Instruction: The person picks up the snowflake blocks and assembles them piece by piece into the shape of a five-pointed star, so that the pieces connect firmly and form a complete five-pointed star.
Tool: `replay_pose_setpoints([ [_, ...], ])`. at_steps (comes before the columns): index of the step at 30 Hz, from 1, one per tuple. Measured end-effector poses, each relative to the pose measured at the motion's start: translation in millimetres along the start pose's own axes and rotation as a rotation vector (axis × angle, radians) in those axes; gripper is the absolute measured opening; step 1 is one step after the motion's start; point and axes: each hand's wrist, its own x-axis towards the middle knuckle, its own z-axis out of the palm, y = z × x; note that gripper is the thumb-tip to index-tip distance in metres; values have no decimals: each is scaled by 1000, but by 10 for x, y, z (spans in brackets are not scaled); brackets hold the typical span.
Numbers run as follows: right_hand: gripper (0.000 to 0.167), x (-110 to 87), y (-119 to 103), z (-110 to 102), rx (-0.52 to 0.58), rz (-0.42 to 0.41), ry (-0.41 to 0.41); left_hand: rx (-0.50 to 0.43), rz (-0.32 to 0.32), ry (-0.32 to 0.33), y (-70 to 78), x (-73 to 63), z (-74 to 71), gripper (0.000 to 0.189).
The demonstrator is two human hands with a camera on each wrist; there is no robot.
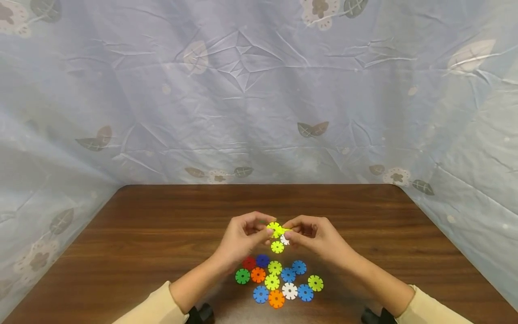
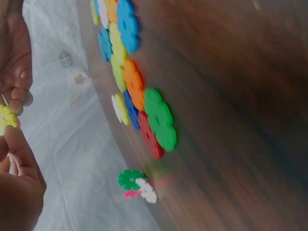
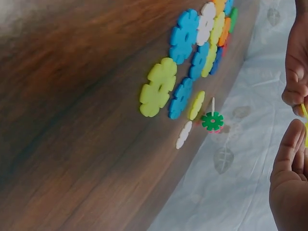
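Note:
Between the fingertips of my left hand (image 1: pixel 243 238) a yellow notched flower-shaped disc (image 1: pixel 273 229) is pinched, its face toward the head camera. Opposite it, my right hand (image 1: pixel 317 236) pinches a second yellow disc (image 1: pixel 286 231), seen nearly edge-on. The two discs meet at their edges; whether their slots interlock I cannot tell. Both hands are above the table. Below them lie a white disc (image 1: pixel 285 239), partly covered in the head view, and a yellow-green disc (image 1: pixel 277 247). In the left wrist view the held yellow disc (image 2: pixel 6 117) shows at the left edge.
Several loose discs lie nearer on the wooden table (image 1: pixel 162 234), among them a green (image 1: pixel 243 276), an orange (image 1: pixel 276 299) and a blue one (image 1: pixel 305 292). A joined green, white and pink piece (image 2: pixel 131 179) stands farther back. A patterned cloth (image 1: pixel 243 112) hangs behind.

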Motion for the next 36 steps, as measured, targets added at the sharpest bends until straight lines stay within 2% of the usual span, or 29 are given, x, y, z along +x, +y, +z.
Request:
replay_pose_setpoints([
  [5,27,42,-18,-50,97,76,9,159,115,-27,-15,-10,7,32],
  [9,35,37,-20,-76,178,150,-16,270,198,-25,-26,-38,33,38],
  [13,42,26,-19,-69,243,193,-34,346,291,-1,-50,-47,37,38],
  [16,43,26,-6,-79,236,195,-36,374,323,20,-63,-40,23,36],
  [18,41,21,32,-111,166,169,-45,381,322,32,-71,-35,4,35],
  [20,38,-6,109,-168,51,123,-74,387,305,44,-75,-34,-19,36],
  [24,31,-116,311,-285,-209,26,-195,394,248,61,-74,-37,-68,36],
  [26,31,-177,404,-306,-293,-13,-257,404,235,75,-81,-34,-88,35],
  [30,37,-247,511,-264,-402,-37,-325,435,234,118,-100,-25,-113,32],
  [36,33,-252,550,-173,-451,-50,-336,439,210,119,-120,-29,-129,33],
])
